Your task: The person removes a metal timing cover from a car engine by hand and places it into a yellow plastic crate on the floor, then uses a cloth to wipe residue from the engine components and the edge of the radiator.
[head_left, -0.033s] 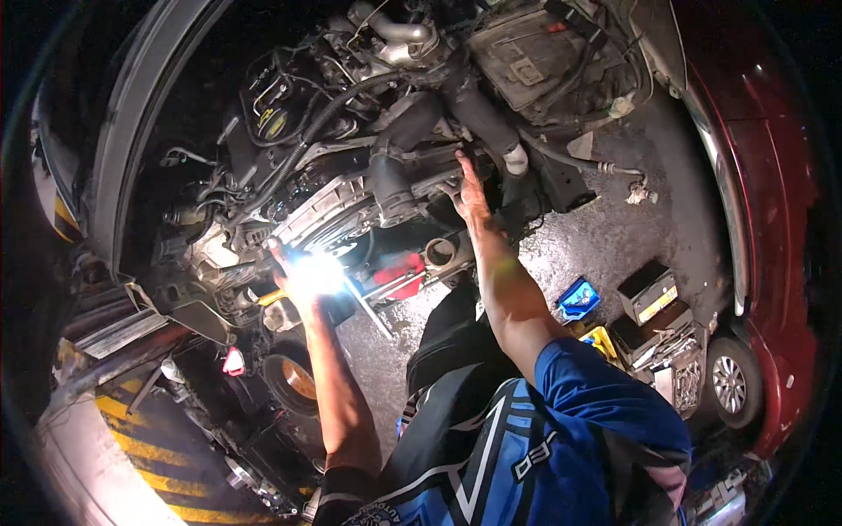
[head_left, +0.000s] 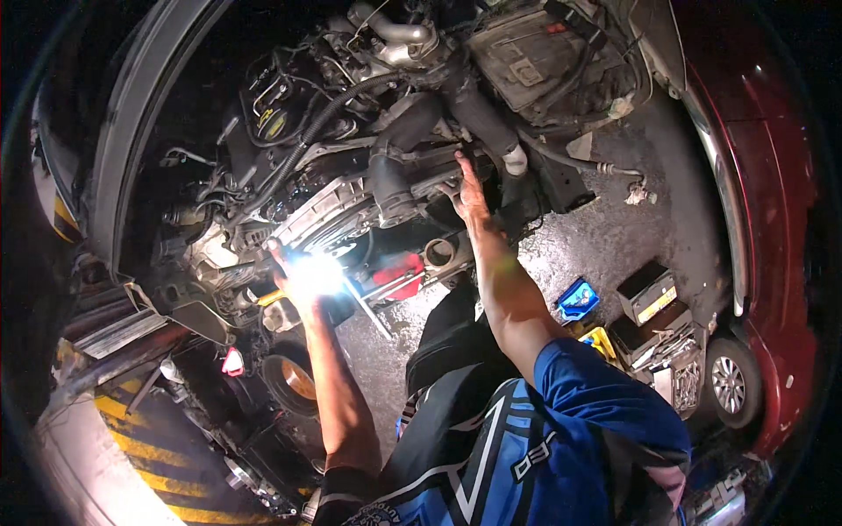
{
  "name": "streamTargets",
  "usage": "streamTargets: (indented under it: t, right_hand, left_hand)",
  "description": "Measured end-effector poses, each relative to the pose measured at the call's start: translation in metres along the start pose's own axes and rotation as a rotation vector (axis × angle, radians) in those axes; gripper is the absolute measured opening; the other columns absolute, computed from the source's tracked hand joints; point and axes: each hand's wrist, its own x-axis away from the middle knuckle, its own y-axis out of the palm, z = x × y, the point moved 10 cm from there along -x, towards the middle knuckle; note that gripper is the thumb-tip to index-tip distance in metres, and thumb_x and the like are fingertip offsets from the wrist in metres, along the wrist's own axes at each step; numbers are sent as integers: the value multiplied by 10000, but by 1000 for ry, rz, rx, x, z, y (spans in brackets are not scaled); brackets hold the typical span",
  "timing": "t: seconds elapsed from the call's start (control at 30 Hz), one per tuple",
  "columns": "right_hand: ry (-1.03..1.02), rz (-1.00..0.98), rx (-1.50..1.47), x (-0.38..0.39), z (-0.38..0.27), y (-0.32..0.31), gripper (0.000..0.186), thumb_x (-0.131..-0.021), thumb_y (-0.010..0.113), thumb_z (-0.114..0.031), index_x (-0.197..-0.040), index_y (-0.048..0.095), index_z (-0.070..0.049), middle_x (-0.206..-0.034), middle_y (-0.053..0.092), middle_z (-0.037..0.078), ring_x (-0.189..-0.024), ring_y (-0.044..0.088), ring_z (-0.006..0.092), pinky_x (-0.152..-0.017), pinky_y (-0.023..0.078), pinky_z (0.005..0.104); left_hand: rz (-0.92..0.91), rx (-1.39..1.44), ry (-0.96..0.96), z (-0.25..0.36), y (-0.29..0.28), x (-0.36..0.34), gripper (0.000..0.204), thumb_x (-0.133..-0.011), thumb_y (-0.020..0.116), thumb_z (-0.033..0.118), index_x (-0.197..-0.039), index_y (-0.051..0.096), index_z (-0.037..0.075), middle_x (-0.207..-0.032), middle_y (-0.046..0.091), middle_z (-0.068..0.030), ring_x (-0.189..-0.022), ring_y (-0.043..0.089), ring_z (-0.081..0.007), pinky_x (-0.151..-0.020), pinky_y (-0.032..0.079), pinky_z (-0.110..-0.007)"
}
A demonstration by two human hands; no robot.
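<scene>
In the open engine bay, a long, ribbed radiator assembly (head_left: 329, 209) lies slanted between my hands. My right hand (head_left: 469, 188) is at its right end beside the black hoses. One digit points up and the other fingers curl against the assembly's edge. My left hand (head_left: 294, 279) is by the lower left end, one finger stretched upward. A dazzling work light (head_left: 318, 274) beside the palm hides most of its fingers, so its grip cannot be made out. A thick black hose (head_left: 392, 180) comes down just left of my right hand.
A metal bar (head_left: 370, 311) and a red part (head_left: 399, 275) are below the assembly. To the right are a blue container (head_left: 577, 299), a car battery (head_left: 649, 292), a tray of tools (head_left: 671, 355) and a red car (head_left: 763, 219). A loose wheel (head_left: 289, 383) lies lower left.
</scene>
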Motion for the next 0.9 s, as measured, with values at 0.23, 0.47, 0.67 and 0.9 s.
streamTargets:
  t: [0.23,0.47,0.67,0.9]
  right_hand:
    - [-1,2,-32,-7,1,-11,661,-734,660,-462,-1271,431,-153,-1267,442,37,-1148,408,217,-891,397,457]
    - [50,3,120,2,-1,-3,555,-775,625,-459,-1218,486,-154,-1223,503,35,-1091,476,191,-852,442,438]
    - [168,-164,8,3,1,24,601,-812,570,-490,-1279,437,-135,-1210,532,87,-1126,491,275,-904,389,571]
    - [158,-47,344,1,-18,22,431,-913,462,-348,-1286,454,-133,-1225,525,82,-1105,506,261,-903,404,526]
  left_hand:
    - [8,-646,188,31,9,16,783,-762,624,76,-1404,175,51,-1365,367,-189,-1249,375,-297,-1014,313,-365]
    - [166,11,141,1,-14,35,689,-904,399,511,-1300,370,-52,-1206,500,-156,-1009,495,-204,-896,397,-316]
    - [198,255,-145,-29,-19,37,710,-902,415,501,-1302,345,-81,-1294,431,-214,-1154,444,-260,-996,313,-332]
    - [166,369,-195,-20,-3,35,751,-879,439,526,-1356,250,-22,-1360,339,-170,-1227,356,-247,-1006,294,-379]
